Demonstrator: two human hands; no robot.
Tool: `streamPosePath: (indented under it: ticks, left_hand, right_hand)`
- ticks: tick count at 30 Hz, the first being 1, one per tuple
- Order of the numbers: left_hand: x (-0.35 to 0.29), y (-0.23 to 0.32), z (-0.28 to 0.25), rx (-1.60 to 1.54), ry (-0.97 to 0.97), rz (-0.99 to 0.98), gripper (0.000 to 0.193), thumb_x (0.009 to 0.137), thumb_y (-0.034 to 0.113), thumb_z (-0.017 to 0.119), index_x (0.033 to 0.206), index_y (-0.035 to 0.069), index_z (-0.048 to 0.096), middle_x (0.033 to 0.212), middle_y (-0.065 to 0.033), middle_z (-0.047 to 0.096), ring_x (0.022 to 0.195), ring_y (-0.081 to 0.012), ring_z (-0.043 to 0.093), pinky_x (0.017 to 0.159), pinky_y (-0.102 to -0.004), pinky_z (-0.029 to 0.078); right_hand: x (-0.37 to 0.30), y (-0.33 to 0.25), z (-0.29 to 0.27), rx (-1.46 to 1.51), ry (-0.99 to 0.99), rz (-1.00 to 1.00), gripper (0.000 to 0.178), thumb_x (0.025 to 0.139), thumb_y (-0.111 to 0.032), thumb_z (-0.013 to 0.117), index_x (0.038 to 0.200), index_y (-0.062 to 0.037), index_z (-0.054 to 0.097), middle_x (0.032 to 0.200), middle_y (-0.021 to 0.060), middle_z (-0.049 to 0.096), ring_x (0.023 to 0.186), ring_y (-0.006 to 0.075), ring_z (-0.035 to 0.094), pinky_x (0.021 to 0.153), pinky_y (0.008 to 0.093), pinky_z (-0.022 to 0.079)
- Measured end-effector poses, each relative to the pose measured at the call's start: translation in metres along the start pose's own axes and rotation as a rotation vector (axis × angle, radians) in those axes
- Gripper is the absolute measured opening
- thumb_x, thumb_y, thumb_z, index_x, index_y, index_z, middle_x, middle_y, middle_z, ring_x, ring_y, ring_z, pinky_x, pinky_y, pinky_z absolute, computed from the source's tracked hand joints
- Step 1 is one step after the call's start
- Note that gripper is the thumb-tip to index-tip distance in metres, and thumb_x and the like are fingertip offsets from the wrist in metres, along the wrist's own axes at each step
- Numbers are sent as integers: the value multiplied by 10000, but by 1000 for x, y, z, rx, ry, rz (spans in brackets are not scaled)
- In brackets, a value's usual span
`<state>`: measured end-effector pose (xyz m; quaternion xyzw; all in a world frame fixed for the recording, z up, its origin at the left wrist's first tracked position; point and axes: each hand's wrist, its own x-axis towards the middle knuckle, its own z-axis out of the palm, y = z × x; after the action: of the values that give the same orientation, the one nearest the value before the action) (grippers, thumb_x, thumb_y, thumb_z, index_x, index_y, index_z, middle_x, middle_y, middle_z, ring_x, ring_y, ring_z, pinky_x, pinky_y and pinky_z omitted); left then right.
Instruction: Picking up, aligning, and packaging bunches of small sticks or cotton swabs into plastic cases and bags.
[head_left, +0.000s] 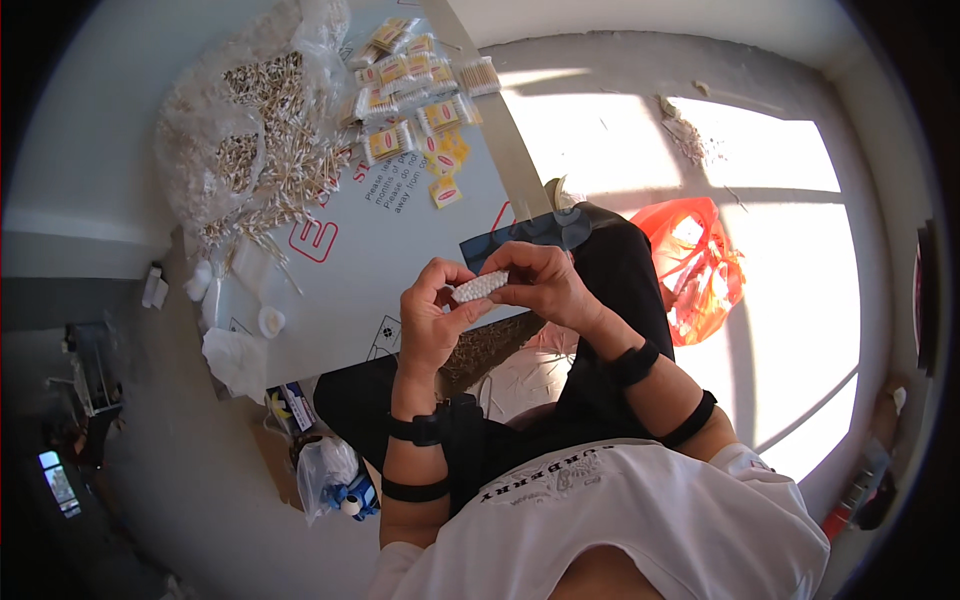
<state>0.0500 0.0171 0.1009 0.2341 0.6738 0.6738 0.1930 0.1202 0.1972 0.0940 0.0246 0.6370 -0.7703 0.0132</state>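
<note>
Over the near edge of the table (340,290), both my hands pinch a tight bundle of cotton swabs (480,287), its white tips turned up toward me. The fingers of my left hand (430,320) close on its left end. My right hand (545,288) grips the other end with thumb and fingertips. Beyond them lie two small yellow cards (445,191) and a pile of small clear packs of cotton swabs (388,142). At the far left, loose cotton swabs (265,130) spill from a big clear plastic bag (190,130).
A red plastic bag (700,270) rests on the sunlit floor to the right. Crumpled white paper (235,362) and a small white roll-like piece (271,321) sit at the table's near left corner. Below it stands a cardboard box (275,465) beside a clear bag (325,465).
</note>
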Motion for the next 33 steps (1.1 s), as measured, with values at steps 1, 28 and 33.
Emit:
streamPosePath:
  ticks: [1, 28, 33]
  left_hand:
    - [4, 1, -2, -12, -41, -24, 257, 741, 22, 791, 917, 19, 603, 861, -3, 602, 738, -69, 554, 689, -223, 474]
    - [5, 34, 7, 463, 116, 457, 392, 570, -89, 744, 815, 91, 498, 899, -59, 560, 869, -260, 537, 766, -358, 449]
    - [5, 36, 6, 463, 104, 453, 388, 571, -94, 741, 810, 86, 494, 898, -61, 562, 875, -260, 540, 764, -354, 455]
  right_hand:
    - [2, -1, -2, 33, -32, 13, 249, 804, 43, 728, 1030, 5, 629, 899, -8, 616, 816, 47, 573, 738, 213, 489]
    - [-9, -34, 12, -436, 137, -461, 315, 614, 95, 659, 890, -44, 597, 993, 98, 563, 932, 259, 594, 811, 342, 478]
    - [-9, -37, 12, -507, 175, -492, 324, 596, 86, 678, 875, -49, 585, 977, 103, 569, 927, 295, 586, 791, 350, 481]
